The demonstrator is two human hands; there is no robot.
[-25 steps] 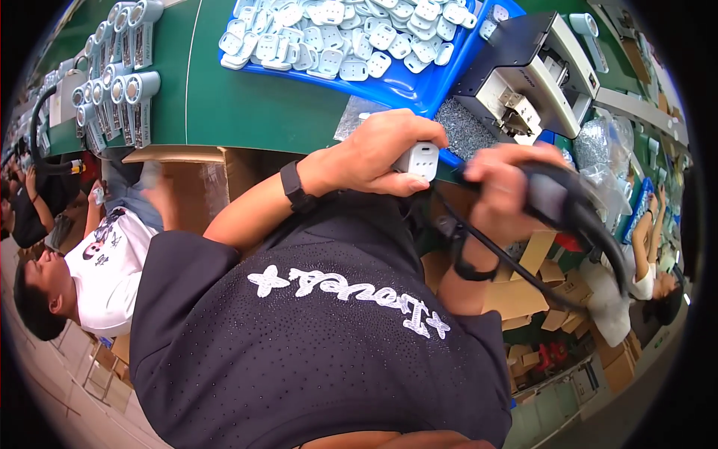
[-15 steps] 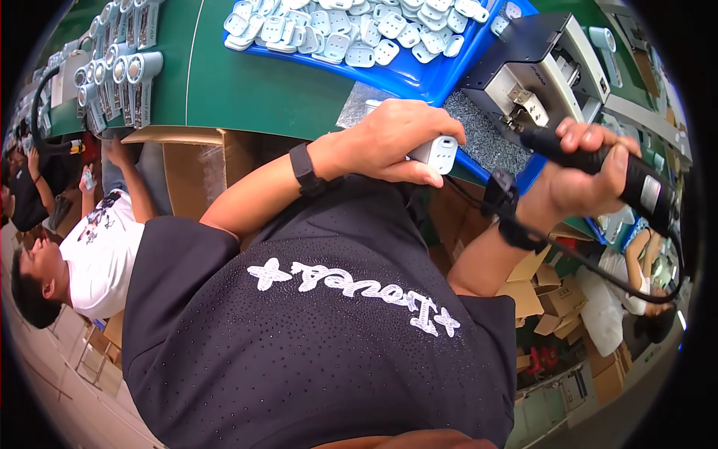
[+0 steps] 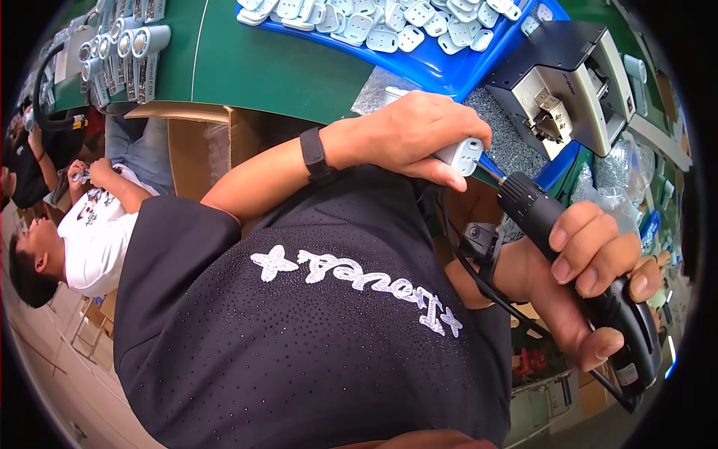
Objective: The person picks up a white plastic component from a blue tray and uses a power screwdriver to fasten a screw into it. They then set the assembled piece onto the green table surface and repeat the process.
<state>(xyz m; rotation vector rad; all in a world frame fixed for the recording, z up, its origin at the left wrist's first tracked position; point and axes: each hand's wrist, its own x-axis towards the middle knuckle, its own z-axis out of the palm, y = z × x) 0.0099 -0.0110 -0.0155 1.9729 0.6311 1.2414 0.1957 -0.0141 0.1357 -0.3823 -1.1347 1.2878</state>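
Your L hand (image 3: 430, 133) is wrapped round a pale, round-cornered plastic block (image 3: 461, 156), its holed end facing R, while your R hand (image 3: 591, 262) grips a black cylindrical power screwdriver (image 3: 532, 206) w/ its thin metal bit (image 3: 491, 170) aimed at that end — can't tell if they're touching. The block's near the front edge of the green tabletop (image 3: 262, 75); beyond it — a black-and-silver boxy metal machine (image 3: 550, 67) and a big blue plastic tray (image 3: 452, 69) w/ pale, flat, holed plates (image 3: 381, 39).
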